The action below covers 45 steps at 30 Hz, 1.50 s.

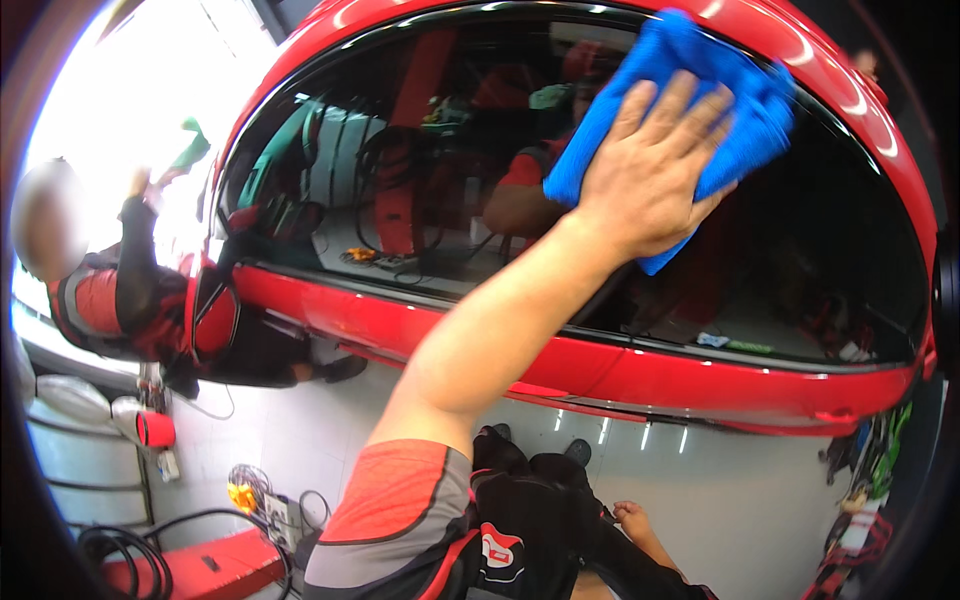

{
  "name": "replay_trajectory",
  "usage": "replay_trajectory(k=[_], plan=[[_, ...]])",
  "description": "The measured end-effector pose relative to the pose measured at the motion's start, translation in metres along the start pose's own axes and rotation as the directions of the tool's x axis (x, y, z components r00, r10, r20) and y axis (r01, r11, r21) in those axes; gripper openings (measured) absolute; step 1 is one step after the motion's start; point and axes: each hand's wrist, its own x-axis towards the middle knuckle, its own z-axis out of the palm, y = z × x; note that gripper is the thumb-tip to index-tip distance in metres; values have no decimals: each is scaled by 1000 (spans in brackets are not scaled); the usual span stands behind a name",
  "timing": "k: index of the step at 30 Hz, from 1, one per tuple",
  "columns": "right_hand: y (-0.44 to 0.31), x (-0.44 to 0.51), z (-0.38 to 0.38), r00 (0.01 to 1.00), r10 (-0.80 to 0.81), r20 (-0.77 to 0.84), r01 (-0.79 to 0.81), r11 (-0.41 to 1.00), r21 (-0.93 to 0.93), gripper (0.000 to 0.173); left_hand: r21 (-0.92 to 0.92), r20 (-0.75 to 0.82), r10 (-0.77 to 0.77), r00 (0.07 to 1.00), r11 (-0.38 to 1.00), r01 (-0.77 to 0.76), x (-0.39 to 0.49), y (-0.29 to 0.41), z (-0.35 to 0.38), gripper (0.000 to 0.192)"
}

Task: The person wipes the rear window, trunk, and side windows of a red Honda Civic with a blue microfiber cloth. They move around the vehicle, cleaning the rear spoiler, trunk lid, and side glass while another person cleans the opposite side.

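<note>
With fingers spread, my left hand point(652, 165) presses a blue cloth point(739, 150) onto the dark side window point(450, 172) of a red car, near the glass's upper edge. The cloth is bunched under the palm and reaches the red roof edge point(780, 45). Low beside my body hangs my right hand point(634, 519), its fingers curled and nothing visible in it. Below the glass runs the red door panel point(585, 367).
At left, a person point(112, 300) raises a green cloth point(191, 142) by the car. A red box-like unit point(202, 566), black hose point(142, 555) and power strip point(283, 517) lie on the floor at lower left. Assorted gear point(862, 517) lines the right side.
</note>
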Motion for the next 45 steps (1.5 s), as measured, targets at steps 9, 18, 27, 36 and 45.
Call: replay_trajectory(k=[9,18,27,36,45], plan=[[39,-57,-7,976,206,-68,-217,941,-259,24,-79,-338,-679,652,711,699,-181,-288,-196,55],[92,-9,7,994,93,65,-84,988,-126,25,-118,-470,-778,416,523,844,-91,-164,-130,71],[-63,21,18,1000,-10,18,13,990,-142,32,171,32,-274,961,949,265,-61,-172,-132,59],[28,-32,13,976,219,-15,-218,963,-159,31,-86,-552,-715,430,562,823,-111,-206,-122,73],[0,16,17,999,37,-39,-37,999,2,32,131,-21,26,999,991,-23,39,5,1,64]])
